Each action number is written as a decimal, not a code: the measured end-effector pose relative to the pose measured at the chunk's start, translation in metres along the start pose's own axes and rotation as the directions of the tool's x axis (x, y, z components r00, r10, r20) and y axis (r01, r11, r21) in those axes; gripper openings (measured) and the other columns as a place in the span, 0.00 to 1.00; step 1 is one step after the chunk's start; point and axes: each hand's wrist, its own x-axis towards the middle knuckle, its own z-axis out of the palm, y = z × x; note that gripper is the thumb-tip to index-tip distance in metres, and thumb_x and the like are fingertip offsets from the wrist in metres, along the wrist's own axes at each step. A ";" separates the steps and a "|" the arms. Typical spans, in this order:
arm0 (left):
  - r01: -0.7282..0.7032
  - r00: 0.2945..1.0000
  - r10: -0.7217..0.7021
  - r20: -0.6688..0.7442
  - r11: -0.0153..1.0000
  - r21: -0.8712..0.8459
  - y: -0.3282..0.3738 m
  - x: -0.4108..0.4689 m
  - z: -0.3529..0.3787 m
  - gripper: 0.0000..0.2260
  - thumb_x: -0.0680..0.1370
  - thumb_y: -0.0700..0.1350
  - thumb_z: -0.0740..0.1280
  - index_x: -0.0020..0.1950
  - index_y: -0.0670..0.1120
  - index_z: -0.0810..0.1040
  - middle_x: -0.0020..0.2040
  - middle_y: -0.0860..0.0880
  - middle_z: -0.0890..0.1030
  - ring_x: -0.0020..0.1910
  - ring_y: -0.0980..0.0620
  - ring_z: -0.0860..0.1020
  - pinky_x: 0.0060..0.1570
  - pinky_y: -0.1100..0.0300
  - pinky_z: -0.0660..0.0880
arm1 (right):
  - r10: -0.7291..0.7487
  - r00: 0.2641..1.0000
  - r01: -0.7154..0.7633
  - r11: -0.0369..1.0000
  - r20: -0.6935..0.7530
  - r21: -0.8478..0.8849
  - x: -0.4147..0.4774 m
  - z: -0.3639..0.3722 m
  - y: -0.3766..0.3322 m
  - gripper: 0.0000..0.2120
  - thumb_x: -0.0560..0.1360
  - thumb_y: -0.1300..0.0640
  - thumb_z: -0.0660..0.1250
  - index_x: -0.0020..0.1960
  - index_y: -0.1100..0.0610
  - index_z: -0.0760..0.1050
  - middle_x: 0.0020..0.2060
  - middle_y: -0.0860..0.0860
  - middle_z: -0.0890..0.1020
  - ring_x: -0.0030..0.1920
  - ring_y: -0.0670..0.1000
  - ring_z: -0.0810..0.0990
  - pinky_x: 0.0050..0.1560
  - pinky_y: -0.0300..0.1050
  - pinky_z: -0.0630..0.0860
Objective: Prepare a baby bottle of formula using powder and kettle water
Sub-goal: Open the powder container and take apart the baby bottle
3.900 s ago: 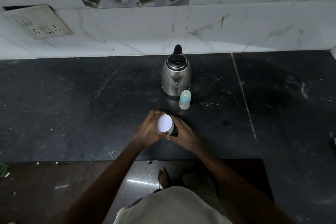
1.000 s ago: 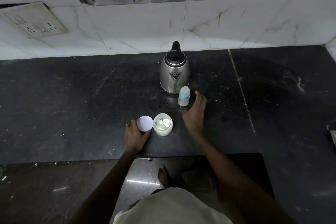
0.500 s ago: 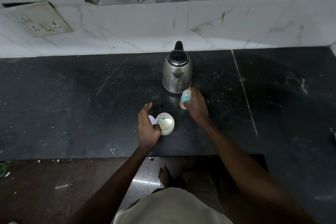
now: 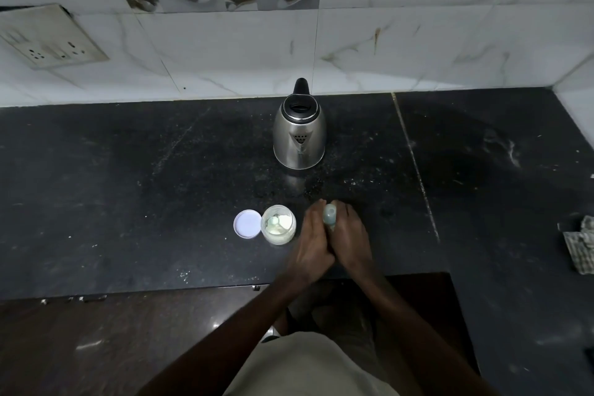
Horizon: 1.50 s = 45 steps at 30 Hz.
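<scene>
A small baby bottle (image 4: 329,217) with a pale blue cap is clasped between my left hand (image 4: 312,241) and my right hand (image 4: 351,239) near the front of the black counter (image 4: 128,186). Only its cap and upper part show between the fingers. Just left of my hands stands an open glass jar of pale formula powder (image 4: 278,224) with a small scoop inside. Its white lid (image 4: 247,224) lies flat beside it on the left. A steel kettle (image 4: 299,132) with a black lid and handle stands further back, spout facing me.
A checked cloth (image 4: 580,246) lies at the counter's right edge. A tiled wall with a socket plate (image 4: 48,38) closes off the back. The counter's front edge drops to a dark floor (image 4: 96,347), where a bare foot shows.
My right hand has carried the bottle from in front of the kettle back toward me. My left hand left the jar and lid and joined it on the bottle.
</scene>
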 end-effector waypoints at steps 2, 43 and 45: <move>0.037 0.998 -0.039 0.056 0.999 0.035 -0.008 0.001 0.006 0.39 0.73 0.32 0.70 0.81 0.34 0.56 0.80 0.39 0.62 0.81 0.42 0.62 0.81 0.60 0.56 | -0.002 1.000 0.003 1.000 -0.012 0.003 -0.004 0.000 0.001 0.14 0.82 0.52 0.69 0.65 0.56 0.75 0.58 0.55 0.81 0.56 0.58 0.83 0.51 0.51 0.79; 0.284 0.958 -0.282 -0.053 0.958 0.034 -0.006 0.033 -0.005 0.27 0.73 0.45 0.77 0.69 0.40 0.74 0.54 0.39 0.86 0.53 0.37 0.84 0.50 0.49 0.76 | -0.358 0.839 0.485 0.833 0.410 -0.266 0.043 -0.055 -0.009 0.26 0.74 0.52 0.75 0.70 0.54 0.75 0.64 0.53 0.76 0.59 0.59 0.82 0.55 0.53 0.78; 0.292 0.955 -0.288 -0.065 0.955 0.052 -0.006 0.035 -0.005 0.26 0.74 0.46 0.77 0.68 0.40 0.73 0.53 0.38 0.86 0.52 0.36 0.84 0.50 0.48 0.77 | -0.490 0.763 0.601 0.777 0.422 -0.184 0.049 -0.058 -0.006 0.23 0.75 0.59 0.74 0.69 0.59 0.78 0.61 0.57 0.80 0.58 0.60 0.82 0.57 0.52 0.78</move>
